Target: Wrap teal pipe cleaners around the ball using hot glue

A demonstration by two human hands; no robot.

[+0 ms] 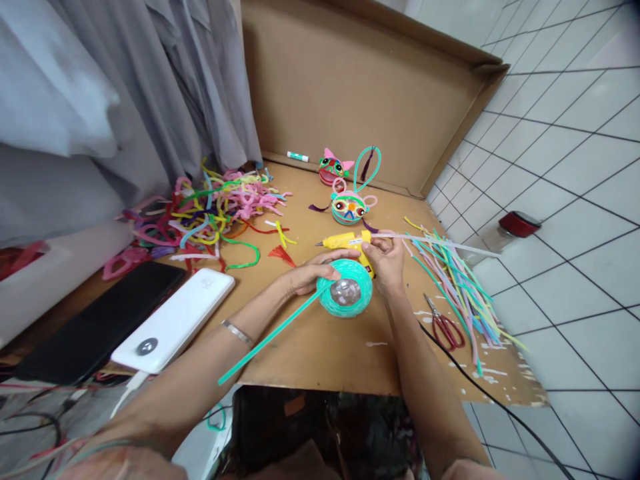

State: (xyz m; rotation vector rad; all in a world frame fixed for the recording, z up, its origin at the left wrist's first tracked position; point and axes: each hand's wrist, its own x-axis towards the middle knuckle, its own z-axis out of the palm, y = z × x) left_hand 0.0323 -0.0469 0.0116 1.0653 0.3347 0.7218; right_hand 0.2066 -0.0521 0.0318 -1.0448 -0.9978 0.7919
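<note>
The left hand (pixel 306 275) grips the coil (pixel 361 288), the right hand (pixel 390 263) the glue gun's (pixel 341 240) right end beyond it, apparently for gluing, which calls for aiming the nozzle (pixel 320 244) coilward.

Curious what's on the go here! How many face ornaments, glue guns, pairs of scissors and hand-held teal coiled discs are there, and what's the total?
Face ornaments: 2
Glue gun: 1
Pair of scissors: 1
Hand-held teal coiled disc: 1
Total: 5
</note>
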